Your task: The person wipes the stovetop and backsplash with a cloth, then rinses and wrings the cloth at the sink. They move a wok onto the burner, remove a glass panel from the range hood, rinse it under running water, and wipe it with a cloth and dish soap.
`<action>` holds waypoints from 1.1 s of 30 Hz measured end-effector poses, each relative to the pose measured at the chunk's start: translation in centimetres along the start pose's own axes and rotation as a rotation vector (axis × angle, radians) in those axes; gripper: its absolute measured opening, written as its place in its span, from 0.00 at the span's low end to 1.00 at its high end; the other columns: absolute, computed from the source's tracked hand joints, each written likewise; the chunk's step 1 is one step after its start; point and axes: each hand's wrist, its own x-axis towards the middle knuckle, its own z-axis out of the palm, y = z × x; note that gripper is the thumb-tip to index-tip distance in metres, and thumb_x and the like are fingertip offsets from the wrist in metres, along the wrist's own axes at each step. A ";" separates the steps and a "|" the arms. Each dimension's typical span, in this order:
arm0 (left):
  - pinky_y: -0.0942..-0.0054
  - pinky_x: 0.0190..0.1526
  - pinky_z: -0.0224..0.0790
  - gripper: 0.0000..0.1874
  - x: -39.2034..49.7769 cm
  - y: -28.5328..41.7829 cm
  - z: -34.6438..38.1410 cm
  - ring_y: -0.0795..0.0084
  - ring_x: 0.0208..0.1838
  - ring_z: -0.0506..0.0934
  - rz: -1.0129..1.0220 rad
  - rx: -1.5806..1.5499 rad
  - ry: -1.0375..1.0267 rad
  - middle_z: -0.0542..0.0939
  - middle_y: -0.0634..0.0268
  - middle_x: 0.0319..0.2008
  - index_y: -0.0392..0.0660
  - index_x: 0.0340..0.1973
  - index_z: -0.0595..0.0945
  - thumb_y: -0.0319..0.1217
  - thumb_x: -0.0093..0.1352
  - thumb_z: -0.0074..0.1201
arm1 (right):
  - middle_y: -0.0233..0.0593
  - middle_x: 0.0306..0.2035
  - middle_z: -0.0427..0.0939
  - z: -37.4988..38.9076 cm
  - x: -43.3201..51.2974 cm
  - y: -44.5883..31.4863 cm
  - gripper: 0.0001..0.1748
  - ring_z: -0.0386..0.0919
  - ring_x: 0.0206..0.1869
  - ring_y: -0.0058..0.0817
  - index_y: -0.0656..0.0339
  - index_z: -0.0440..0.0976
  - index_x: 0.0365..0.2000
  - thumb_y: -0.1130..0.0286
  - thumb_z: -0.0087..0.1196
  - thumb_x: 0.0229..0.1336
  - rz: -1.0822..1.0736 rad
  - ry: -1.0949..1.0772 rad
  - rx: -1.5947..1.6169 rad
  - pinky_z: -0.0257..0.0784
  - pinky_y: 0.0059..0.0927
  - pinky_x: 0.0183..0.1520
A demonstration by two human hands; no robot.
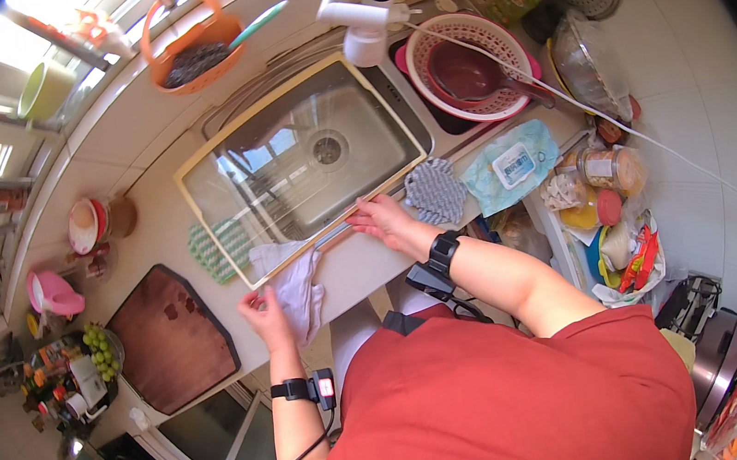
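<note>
A clear glass panel (267, 147) with a cream rim lies over the stainless steel sink (407, 102), and the drain shows through it. At the panel's near left corner, my left hand (268, 316) pinches the rim between thumb and fingers. My right hand (385, 222) grips the near long edge farther right, palm partly turned up. Under that near left corner a pale lilac cloth (300, 295) hangs over the counter edge. A green and white checked cloth (212, 250) is partly beneath the panel's left side. Close to my right hand sits a grey knitted cloth (435, 190).
A pack of wipes (507, 166) and a pink colander (418, 73) holding a dark red ladle-like scoop (470, 70) are on the right. A white cable (593, 109) crosses there. On the left lie a brown cutting board (177, 339) and green grapes (100, 352). An orange basket (199, 53) hangs behind.
</note>
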 end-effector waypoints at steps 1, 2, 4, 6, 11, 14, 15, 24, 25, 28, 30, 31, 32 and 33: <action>0.76 0.37 0.65 0.16 0.7 -0.1 0.3 0.74 0.37 0.71 -0.174 -0.137 0.108 0.72 0.63 0.35 0.39 0.38 0.74 0.38 0.64 0.59 | 0.41 0.44 0.76 -0.1 0.0 -0.1 0.13 0.76 0.48 0.34 0.61 0.64 0.45 0.64 0.47 0.66 0.012 -0.018 0.002 0.73 0.33 0.48; 0.77 0.33 0.64 0.16 1.5 0.0 0.5 0.75 0.34 0.71 -0.225 -0.117 0.089 0.72 0.64 0.33 0.40 0.37 0.74 0.41 0.65 0.57 | 0.41 0.44 0.76 -0.1 0.1 -0.1 0.14 0.76 0.47 0.32 0.61 0.65 0.46 0.63 0.47 0.66 0.018 -0.023 0.009 0.73 0.31 0.47; 0.79 0.27 0.62 0.18 3.4 0.5 0.6 0.78 0.29 0.70 -0.417 -0.087 0.059 0.72 0.66 0.29 0.41 0.34 0.74 0.46 0.69 0.52 | 0.42 0.44 0.74 -0.2 0.3 0.0 0.15 0.77 0.46 0.33 0.63 0.62 0.46 0.64 0.48 0.65 -0.008 -0.038 -0.004 0.73 0.30 0.44; 0.79 0.21 0.58 0.21 5.0 1.1 0.7 0.78 0.23 0.68 -0.459 -0.049 -0.024 0.71 0.68 0.24 0.41 0.32 0.74 0.49 0.69 0.50 | 0.44 0.45 0.73 -0.2 0.4 0.1 0.17 0.77 0.45 0.33 0.65 0.61 0.46 0.65 0.49 0.64 -0.030 -0.056 -0.006 0.74 0.30 0.42; 0.81 0.15 0.52 0.25 7.4 2.3 0.7 0.81 0.17 0.64 -0.469 -0.112 -0.147 0.68 0.71 0.17 0.42 0.30 0.74 0.53 0.71 0.44 | 0.41 0.44 0.76 0.2 0.0 -0.1 0.15 0.78 0.44 0.29 0.61 0.65 0.45 0.61 0.49 0.65 -0.082 -0.029 -0.032 0.72 0.26 0.41; 0.81 0.20 0.58 0.26 7.9 2.9 0.6 0.80 0.19 0.66 -0.618 -0.434 -0.255 0.71 0.69 0.20 0.40 0.33 0.74 0.54 0.71 0.43 | 0.40 0.42 0.77 0.3 -0.8 -0.7 0.15 0.78 0.43 0.28 0.61 0.66 0.44 0.61 0.50 0.64 -0.105 -0.082 -0.029 0.72 0.26 0.41; 0.81 0.20 0.58 0.27 7.9 3.1 0.7 0.80 0.19 0.66 -0.627 -0.460 -0.246 0.72 0.68 0.20 0.40 0.33 0.74 0.55 0.71 0.42 | 0.39 0.42 0.77 0.3 -1.0 -0.9 0.15 0.78 0.43 0.28 0.61 0.66 0.44 0.61 0.50 0.64 -0.098 -0.091 -0.029 0.72 0.25 0.40; 0.80 0.19 0.55 0.30 5.6 1.4 1.4 0.79 0.16 0.64 -0.494 -0.397 -0.092 0.79 0.57 0.21 0.37 0.33 0.72 0.56 0.71 0.39 | 0.40 0.40 0.78 -0.2 -0.9 -1.1 0.13 0.79 0.40 0.27 0.64 0.67 0.42 0.65 0.49 0.64 -0.117 -0.099 -0.088 0.74 0.23 0.36; 0.80 0.19 0.55 0.30 5.5 1.2 1.3 0.79 0.16 0.64 -0.485 -0.408 -0.096 0.79 0.56 0.21 0.37 0.33 0.72 0.56 0.71 0.39 | 0.40 0.40 0.78 -0.2 -0.7 -1.0 0.13 0.79 0.40 0.27 0.64 0.67 0.43 0.65 0.49 0.64 -0.114 -0.095 -0.099 0.74 0.23 0.36; 0.80 0.18 0.55 0.29 5.1 0.9 1.6 0.79 0.16 0.65 -0.482 -0.453 -0.099 0.78 0.55 0.20 0.37 0.34 0.72 0.55 0.72 0.39 | 0.40 0.41 0.78 -0.3 -0.1 -0.9 0.15 0.78 0.42 0.27 0.64 0.67 0.43 0.62 0.49 0.65 -0.103 -0.103 -0.131 0.74 0.24 0.40; 0.80 0.18 0.55 0.28 5.0 1.3 1.8 0.79 0.15 0.64 -0.491 -0.427 -0.073 0.78 0.55 0.20 0.38 0.33 0.71 0.55 0.72 0.39 | 0.40 0.41 0.79 -0.7 -0.1 -1.2 0.17 0.78 0.41 0.27 0.64 0.68 0.43 0.60 0.49 0.65 -0.075 -0.110 -0.166 0.74 0.24 0.40; 0.81 0.18 0.55 0.28 5.0 1.5 2.0 0.79 0.15 0.64 -0.475 -0.430 -0.072 0.78 0.55 0.20 0.39 0.32 0.71 0.55 0.72 0.39 | 0.41 0.40 0.79 -1.1 -0.2 -1.5 0.17 0.79 0.39 0.27 0.64 0.68 0.43 0.59 0.48 0.65 -0.049 -0.106 -0.194 0.74 0.24 0.39; 0.81 0.18 0.55 0.27 4.9 1.7 2.3 0.80 0.15 0.64 -0.486 -0.433 -0.062 0.78 0.56 0.19 0.40 0.31 0.71 0.54 0.72 0.39 | 0.41 0.39 0.80 -1.5 -0.3 -2.0 0.17 0.80 0.37 0.27 0.64 0.69 0.43 0.59 0.48 0.65 -0.025 -0.123 -0.224 0.75 0.23 0.37; 0.81 0.18 0.54 0.26 4.8 2.0 2.5 0.80 0.14 0.63 -0.482 -0.443 -0.057 0.77 0.57 0.19 0.41 0.30 0.71 0.53 0.73 0.39 | 0.40 0.36 0.80 -2.1 -0.3 -3.0 0.17 0.80 0.35 0.26 0.65 0.69 0.41 0.58 0.48 0.65 0.001 -0.128 -0.353 0.75 0.23 0.34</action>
